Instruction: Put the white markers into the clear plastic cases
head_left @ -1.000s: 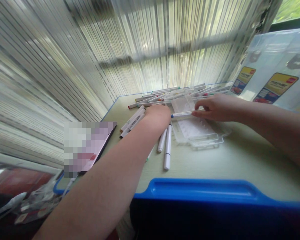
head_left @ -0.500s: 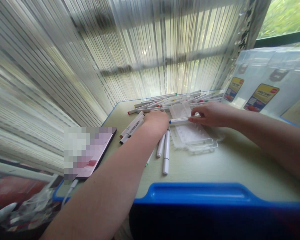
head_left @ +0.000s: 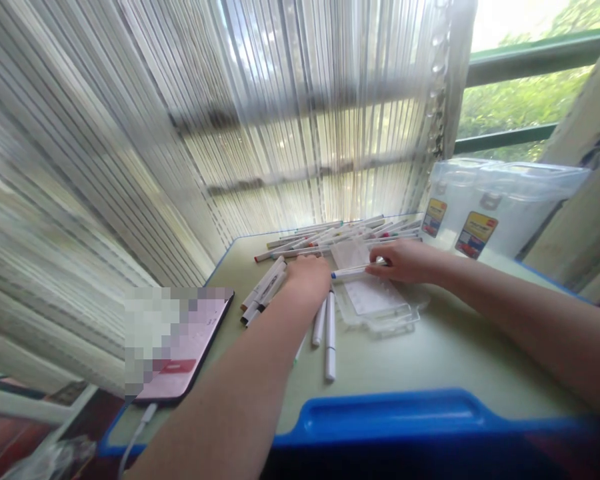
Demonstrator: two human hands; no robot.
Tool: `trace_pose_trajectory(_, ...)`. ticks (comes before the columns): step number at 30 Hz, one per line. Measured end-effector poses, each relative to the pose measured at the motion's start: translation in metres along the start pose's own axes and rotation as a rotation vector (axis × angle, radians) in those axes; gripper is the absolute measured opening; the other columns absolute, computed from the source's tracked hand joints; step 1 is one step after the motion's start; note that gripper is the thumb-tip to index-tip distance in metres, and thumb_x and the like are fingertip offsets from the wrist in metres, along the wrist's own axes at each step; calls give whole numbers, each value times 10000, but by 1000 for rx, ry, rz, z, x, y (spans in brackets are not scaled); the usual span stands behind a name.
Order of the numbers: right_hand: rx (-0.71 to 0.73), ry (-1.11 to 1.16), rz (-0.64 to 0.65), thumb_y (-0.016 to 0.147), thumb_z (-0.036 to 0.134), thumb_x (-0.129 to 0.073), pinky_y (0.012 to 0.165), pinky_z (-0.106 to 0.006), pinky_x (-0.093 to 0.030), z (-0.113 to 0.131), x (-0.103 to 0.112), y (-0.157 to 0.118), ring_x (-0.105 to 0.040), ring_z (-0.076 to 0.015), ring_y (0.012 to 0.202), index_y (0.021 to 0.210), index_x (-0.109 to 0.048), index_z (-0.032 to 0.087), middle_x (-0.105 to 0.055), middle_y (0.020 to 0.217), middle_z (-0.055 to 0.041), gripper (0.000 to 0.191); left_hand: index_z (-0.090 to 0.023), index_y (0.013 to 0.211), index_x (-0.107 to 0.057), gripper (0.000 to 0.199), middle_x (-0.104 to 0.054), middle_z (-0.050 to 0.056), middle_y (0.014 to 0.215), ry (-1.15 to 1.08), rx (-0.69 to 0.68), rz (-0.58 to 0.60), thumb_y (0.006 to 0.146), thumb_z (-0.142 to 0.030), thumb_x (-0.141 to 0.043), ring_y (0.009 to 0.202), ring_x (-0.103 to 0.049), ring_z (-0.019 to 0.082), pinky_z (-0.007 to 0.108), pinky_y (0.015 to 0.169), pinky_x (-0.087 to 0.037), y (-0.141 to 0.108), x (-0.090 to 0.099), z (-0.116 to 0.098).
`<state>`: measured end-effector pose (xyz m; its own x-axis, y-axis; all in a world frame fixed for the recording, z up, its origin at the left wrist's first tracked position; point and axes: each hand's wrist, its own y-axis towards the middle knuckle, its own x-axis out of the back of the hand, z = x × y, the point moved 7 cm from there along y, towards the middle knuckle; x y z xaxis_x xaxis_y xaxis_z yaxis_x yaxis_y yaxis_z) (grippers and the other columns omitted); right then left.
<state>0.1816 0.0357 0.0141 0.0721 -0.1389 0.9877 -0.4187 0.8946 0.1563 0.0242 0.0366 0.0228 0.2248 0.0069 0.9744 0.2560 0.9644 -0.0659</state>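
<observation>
My right hand (head_left: pixel 397 260) pinches a white marker with a blue end (head_left: pixel 349 273) between thumb and fingers. That marker lies level above a clear plastic tray (head_left: pixel 375 297). My left hand (head_left: pixel 310 270) reaches down among the markers, its back toward me; its fingers are hidden, so whether it grips anything does not show. Just under its wrist lie two white markers, the nearer one (head_left: pixel 331 347) pointing toward me. To its left is a row of thicker white markers (head_left: pixel 263 288) with dark and brown ends. A loose heap of slim white markers (head_left: pixel 325 237) spreads beyond both hands.
Two clear lidded boxes (head_left: pixel 510 207) with yellow labels stand at the back right. A tablet (head_left: pixel 190 353) with a white cable (head_left: pixel 140 430) leans at the left. The table's front has a blue moulded rim (head_left: pixel 390 413). A striped curtain (head_left: pixel 300 120) hangs behind.
The camera view has tilted up and turned right, so the table sits lower and more window shows. Both hands keep nearly the same places over the markers and tray.
</observation>
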Motion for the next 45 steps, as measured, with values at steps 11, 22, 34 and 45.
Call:
trace_pose_trajectory(11, 0, 20, -5, 842, 599, -363, 538, -266, -333, -3, -3, 1, -585, -195, 656, 932, -636, 240, -672, 777, -61, 459, -115, 1213, -555, 398, -568, 186, 1248, -18, 9, -20, 881, -115, -334, 1163, -521, 293, 414, 870, -487, 1, -1, 1)
trace_pose_trajectory(22, -11, 25, -1, 838, 579, -388, 521, -251, -308, -3, -4, 1, -565, -169, 618, 915, -637, 236, -664, 744, -46, 431, -101, 1210, -562, 392, -574, 196, 1235, -40, -6, -33, 879, -125, -354, 1153, -531, 299, 426, 867, -488, 0, -1, 0)
trace_pose_trajectory(34, -7, 26, -9, 840, 551, -408, 520, -246, -304, -4, -5, 2, -554, -155, 599, 901, -642, 231, -659, 723, -38, 402, -110, 1214, -562, 385, -574, 186, 1244, -43, -6, -38, 866, -142, -400, 1148, -533, 300, 415, 872, -484, 3, -3, 0)
trace_pose_trajectory(45, -21, 30, -8, 833, 565, -408, 505, -245, -285, -5, -5, 2, -545, -152, 586, 905, -646, 229, -659, 724, -43, 418, -99, 1204, -563, 382, -593, 180, 1221, -52, -8, -48, 886, -145, -356, 1142, -543, 288, 413, 875, -481, 0, 0, -1)
